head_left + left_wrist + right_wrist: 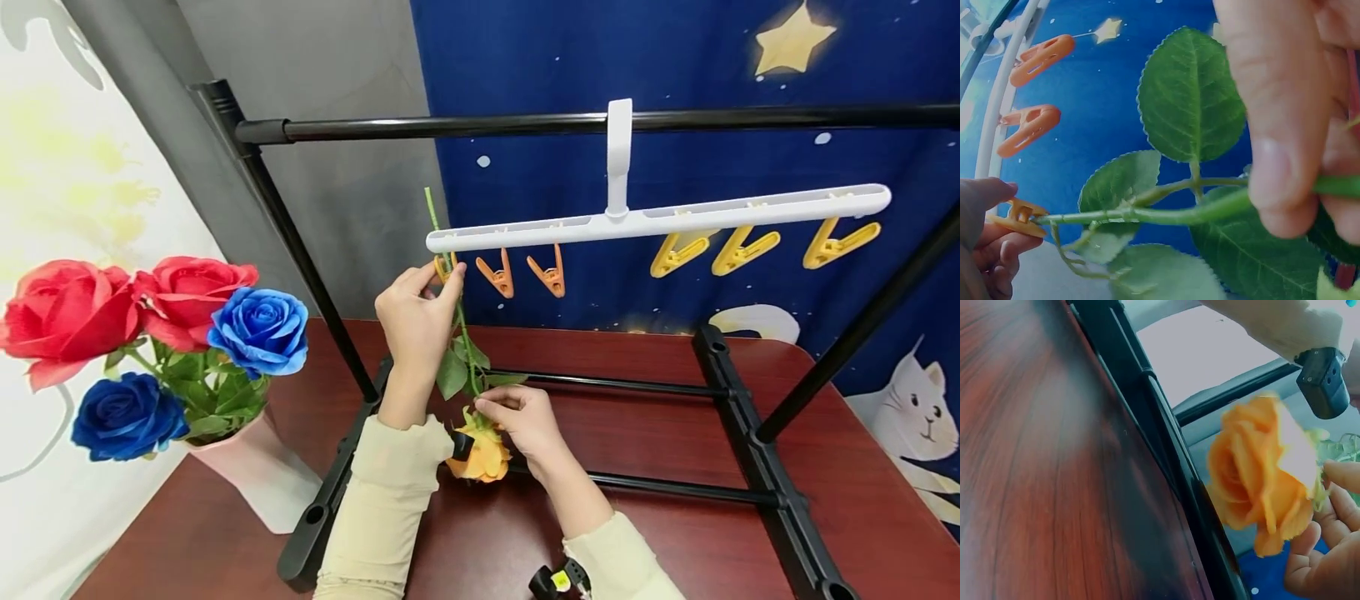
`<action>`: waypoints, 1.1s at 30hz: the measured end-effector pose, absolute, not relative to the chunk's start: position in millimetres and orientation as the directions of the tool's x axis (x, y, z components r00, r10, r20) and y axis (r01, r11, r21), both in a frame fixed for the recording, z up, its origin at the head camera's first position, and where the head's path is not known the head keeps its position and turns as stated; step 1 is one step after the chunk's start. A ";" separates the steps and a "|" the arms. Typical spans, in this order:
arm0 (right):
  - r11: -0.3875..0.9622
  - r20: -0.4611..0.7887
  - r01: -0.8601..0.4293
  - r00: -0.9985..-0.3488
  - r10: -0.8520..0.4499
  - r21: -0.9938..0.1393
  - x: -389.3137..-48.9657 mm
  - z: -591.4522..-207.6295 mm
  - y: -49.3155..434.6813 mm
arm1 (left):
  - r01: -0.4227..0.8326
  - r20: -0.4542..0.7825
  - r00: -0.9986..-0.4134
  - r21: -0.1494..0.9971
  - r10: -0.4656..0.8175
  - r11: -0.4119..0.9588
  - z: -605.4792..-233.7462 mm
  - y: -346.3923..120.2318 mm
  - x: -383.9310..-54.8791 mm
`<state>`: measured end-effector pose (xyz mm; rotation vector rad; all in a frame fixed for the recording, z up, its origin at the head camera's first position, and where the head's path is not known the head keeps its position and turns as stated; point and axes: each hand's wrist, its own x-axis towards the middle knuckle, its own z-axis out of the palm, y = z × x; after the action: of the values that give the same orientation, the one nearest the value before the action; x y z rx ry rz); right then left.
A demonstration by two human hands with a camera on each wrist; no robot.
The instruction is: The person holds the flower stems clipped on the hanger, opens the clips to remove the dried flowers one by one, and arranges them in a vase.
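Observation:
An orange-yellow rose (482, 457) hangs head down, its green stem (466, 335) running up to the left end of a white hanger (525, 233). There my left hand (414, 323) pinches a yellow-orange clip (1019, 219) between thumb and fingers. The stem passes at the clip's jaws, and its cut end sticks up above the hanger. Just above the bloom, my right hand (525, 417) pinches the stem between thumb and fingertips. Green leaves (1192, 94) spread from the stem between the two hands.
Two orange clips (550, 271) and several yellow clips (746, 250) hang along the hanger, which hooks over a black rack bar (450, 127). A pink-white vase (258, 475) with red roses (71, 312) and blue roses (260, 331) stands left on the brown table (660, 550).

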<state>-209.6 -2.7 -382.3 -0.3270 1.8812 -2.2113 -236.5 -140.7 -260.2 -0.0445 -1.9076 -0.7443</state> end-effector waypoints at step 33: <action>0.146 0.162 -0.253 -0.876 -0.454 -0.956 -195.1 -366.3 91.9 | 0.362 0.630 -0.777 0.454 -0.006 0.814 -278.2 -141.6 -166.5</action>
<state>-195.1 91.9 -366.3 -0.7022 2.2474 -1.8207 -166.5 -141.6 -278.2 -0.2613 -2.3600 -0.7584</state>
